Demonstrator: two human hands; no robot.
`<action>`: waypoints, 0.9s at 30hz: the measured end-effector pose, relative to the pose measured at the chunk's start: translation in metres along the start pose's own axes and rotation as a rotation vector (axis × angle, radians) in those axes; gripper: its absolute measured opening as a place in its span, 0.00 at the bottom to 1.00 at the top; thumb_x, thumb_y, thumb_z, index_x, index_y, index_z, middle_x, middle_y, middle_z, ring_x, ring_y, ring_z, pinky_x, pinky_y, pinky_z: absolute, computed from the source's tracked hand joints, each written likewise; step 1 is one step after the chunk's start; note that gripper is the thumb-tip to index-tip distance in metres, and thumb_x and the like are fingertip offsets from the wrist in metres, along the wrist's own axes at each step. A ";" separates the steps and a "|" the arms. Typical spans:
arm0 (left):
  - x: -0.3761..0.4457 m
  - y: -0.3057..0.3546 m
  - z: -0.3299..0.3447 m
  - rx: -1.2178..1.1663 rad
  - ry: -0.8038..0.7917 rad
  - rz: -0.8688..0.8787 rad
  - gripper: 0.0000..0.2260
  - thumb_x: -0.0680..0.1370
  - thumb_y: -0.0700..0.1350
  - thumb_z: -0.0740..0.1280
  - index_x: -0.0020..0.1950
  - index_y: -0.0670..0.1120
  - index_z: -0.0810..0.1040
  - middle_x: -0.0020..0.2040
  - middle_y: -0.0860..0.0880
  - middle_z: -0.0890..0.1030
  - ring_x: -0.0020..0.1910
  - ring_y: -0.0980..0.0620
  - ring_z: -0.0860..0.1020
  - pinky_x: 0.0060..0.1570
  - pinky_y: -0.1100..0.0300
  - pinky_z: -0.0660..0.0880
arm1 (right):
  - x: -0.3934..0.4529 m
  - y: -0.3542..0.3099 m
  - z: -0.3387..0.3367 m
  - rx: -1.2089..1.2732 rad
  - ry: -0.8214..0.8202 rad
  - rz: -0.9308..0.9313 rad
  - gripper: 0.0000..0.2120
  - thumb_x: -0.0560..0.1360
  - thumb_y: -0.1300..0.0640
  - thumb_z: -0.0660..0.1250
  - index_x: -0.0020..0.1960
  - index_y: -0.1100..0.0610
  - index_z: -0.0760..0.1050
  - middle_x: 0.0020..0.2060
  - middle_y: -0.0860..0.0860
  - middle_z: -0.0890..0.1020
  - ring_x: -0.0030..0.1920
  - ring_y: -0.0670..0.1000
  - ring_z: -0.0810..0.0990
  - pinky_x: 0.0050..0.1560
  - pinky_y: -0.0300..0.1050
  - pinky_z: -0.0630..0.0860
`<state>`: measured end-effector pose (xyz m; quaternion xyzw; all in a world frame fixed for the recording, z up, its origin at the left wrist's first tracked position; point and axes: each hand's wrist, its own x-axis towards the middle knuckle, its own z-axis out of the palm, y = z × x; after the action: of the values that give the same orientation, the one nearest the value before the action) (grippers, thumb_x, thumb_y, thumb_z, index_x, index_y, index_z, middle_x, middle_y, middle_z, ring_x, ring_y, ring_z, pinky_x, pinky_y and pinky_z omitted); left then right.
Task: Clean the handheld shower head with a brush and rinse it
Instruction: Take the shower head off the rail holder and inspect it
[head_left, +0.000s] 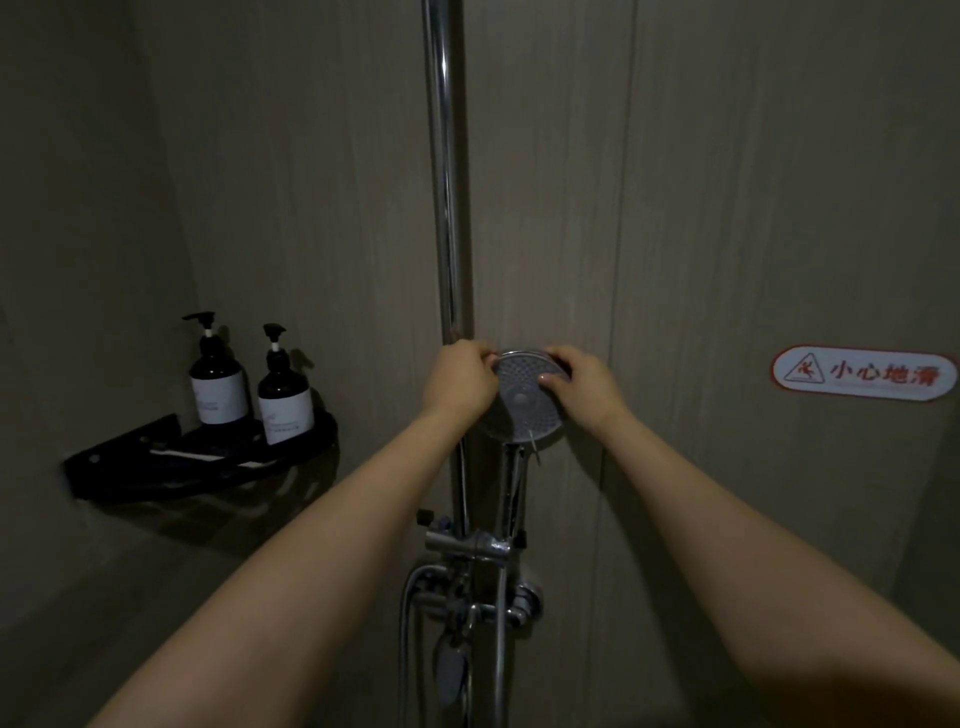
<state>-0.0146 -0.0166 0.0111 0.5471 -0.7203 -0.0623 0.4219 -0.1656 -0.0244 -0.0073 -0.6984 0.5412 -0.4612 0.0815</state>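
I see the shower head (522, 400) upright in its holder on the chrome rail (445, 208), face toward me. My left hand (457, 382) and right hand (584, 382) pinch its upper rim from either side

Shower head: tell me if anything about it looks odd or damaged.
No damage shows. The shower head sits in its holder, left hand and right hand gripping its rim. A thin pale strand hangs below its lower edge; I cannot tell what it is.
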 end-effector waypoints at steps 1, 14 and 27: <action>0.000 0.000 0.000 -0.005 -0.001 -0.002 0.12 0.79 0.40 0.60 0.56 0.40 0.80 0.53 0.39 0.82 0.54 0.42 0.79 0.55 0.51 0.76 | 0.002 0.001 0.000 0.016 0.010 -0.005 0.14 0.73 0.65 0.66 0.59 0.64 0.76 0.55 0.60 0.81 0.53 0.51 0.78 0.52 0.36 0.69; -0.017 -0.011 0.005 -0.220 0.001 -0.012 0.12 0.80 0.46 0.60 0.56 0.43 0.80 0.50 0.44 0.82 0.50 0.49 0.80 0.52 0.54 0.77 | -0.006 0.001 -0.002 0.055 0.097 0.002 0.13 0.72 0.66 0.67 0.57 0.64 0.79 0.52 0.58 0.83 0.48 0.46 0.77 0.51 0.34 0.67; -0.065 -0.034 0.076 -0.373 -0.352 -0.340 0.25 0.74 0.42 0.69 0.70 0.42 0.67 0.65 0.43 0.76 0.64 0.49 0.74 0.66 0.56 0.69 | 0.014 0.000 -0.071 0.211 0.279 -0.032 0.15 0.72 0.71 0.65 0.58 0.69 0.76 0.48 0.52 0.77 0.48 0.47 0.75 0.38 0.18 0.68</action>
<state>-0.0374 -0.0033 -0.0915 0.5539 -0.6565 -0.3570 0.3671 -0.2175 -0.0090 0.0401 -0.6236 0.4847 -0.6092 0.0712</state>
